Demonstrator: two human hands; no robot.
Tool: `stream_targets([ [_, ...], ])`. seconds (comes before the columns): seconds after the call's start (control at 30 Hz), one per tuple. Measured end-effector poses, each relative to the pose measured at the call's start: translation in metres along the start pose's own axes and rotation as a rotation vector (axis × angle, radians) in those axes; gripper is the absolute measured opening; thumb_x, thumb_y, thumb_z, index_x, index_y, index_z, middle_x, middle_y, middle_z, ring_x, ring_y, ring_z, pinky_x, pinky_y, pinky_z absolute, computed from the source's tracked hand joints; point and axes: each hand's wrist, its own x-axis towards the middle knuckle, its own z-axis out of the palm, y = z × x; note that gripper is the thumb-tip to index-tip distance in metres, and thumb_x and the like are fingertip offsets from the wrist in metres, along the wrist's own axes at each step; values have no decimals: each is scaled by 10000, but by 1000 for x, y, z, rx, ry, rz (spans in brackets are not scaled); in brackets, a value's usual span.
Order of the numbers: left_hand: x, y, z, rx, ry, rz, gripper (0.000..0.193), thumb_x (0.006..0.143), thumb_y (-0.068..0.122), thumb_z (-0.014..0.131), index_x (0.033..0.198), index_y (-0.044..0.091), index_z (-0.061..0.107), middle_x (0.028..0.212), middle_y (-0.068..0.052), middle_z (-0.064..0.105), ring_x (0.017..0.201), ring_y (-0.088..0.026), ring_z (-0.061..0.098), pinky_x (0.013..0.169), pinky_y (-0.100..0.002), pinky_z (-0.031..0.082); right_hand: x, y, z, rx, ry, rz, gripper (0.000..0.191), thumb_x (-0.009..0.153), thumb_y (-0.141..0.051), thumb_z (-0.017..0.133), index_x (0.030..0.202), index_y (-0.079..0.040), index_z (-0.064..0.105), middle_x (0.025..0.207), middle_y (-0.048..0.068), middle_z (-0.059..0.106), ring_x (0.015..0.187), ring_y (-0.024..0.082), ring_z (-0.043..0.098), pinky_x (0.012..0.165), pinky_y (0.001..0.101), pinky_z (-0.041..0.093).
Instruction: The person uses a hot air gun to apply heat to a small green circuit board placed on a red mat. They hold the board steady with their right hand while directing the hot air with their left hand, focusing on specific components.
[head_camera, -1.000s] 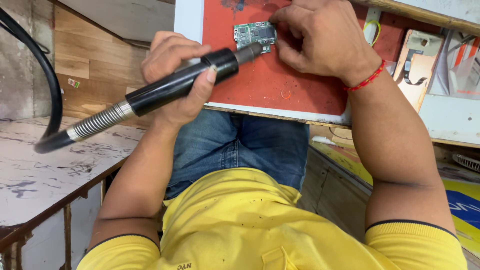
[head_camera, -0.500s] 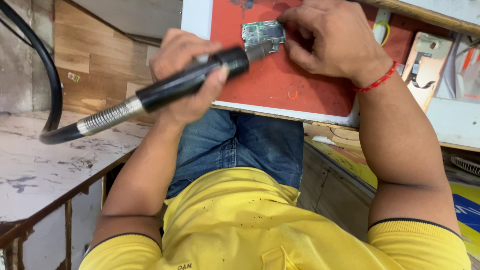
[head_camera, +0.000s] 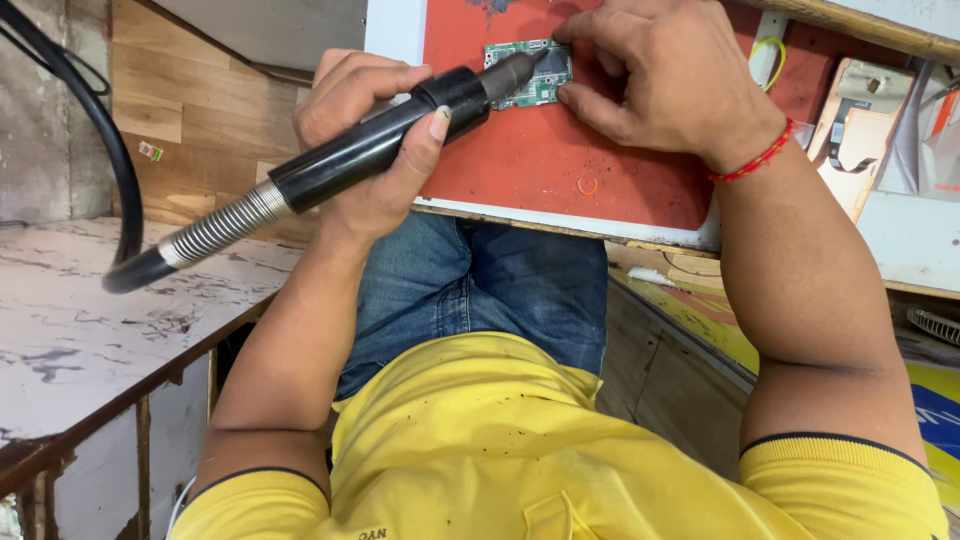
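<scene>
Two hands on a small circuit board

Left hand (head_camera: 375, 150) wrapped around a black rotary handpiece (head_camera: 400, 135), fingers curled over the barrel, thumb pressed along its near side. Handpiece lies slanted, tip up and to the right, its nose resting on the left part of a green circuit board (head_camera: 528, 85). A ribbed metal spring collar (head_camera: 225, 225) joins the tool's rear end to a black flexible hose (head_camera: 95, 130) that arcs away to the left.

Right hand (head_camera: 665, 85) bent down over the board's right side, fingertips pinning it against a red work mat (head_camera: 540, 165). Board sits near the mat's far edge. Red thread bracelet (head_camera: 752, 160) on the right wrist. Yellow shirt (head_camera: 520, 450) and blue jeans (head_camera: 490, 290) below the bench edge.
</scene>
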Motion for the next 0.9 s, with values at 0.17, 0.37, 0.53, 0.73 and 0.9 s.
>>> stream_targets([
  [0.17, -1, 2, -1, 32, 3, -41, 313, 993, 334, 741, 1071, 32, 705, 973, -92, 727, 962, -204, 655, 899, -341, 523, -4, 5, 5, -28, 5, 7, 228, 913, -159, 790, 1111, -80, 709, 801, 38, 620, 724, 228, 624, 695, 378, 484],
  [0.37, 1, 1, -1, -66, -33, -17, 329, 922, 335, 740, 1013, 20, 707, 903, -75, 713, 901, -189, 652, 828, -353, 498, -9, 9, 9, -18, 0, 30, 251, 895, -143, 765, 1125, -62, 706, 807, 50, 619, 718, 237, 622, 678, 383, 483],
  [0.53, -1, 8, -4, -37, -5, -96, 335, 986, 337, 735, 1065, 15, 693, 969, -102, 696, 940, -211, 625, 851, -333, 520, -10, 6, 7, 2, -5, 72, 206, 951, -146, 749, 1128, -50, 704, 808, 64, 625, 701, 240, 617, 660, 381, 485],
  [0.73, 0, 10, -3, -29, 4, -109, 319, 961, 314, 747, 1051, 13, 691, 962, -103, 690, 943, -219, 636, 869, -337, 519, -4, -10, -12, -149, -13, 71, 240, 894, -127, 715, 1121, -54, 694, 855, 75, 647, 776, 266, 637, 671, 374, 510],
  [0.9, -3, 10, -4, -41, 22, -114, 329, 996, 319, 738, 1088, 8, 685, 982, -113, 703, 975, -217, 641, 868, -323, 530, 6, -17, -18, -78, -50, 56, 436, 790, -241, 830, 1148, -25, 704, 767, 123, 614, 662, 317, 620, 577, 422, 485],
])
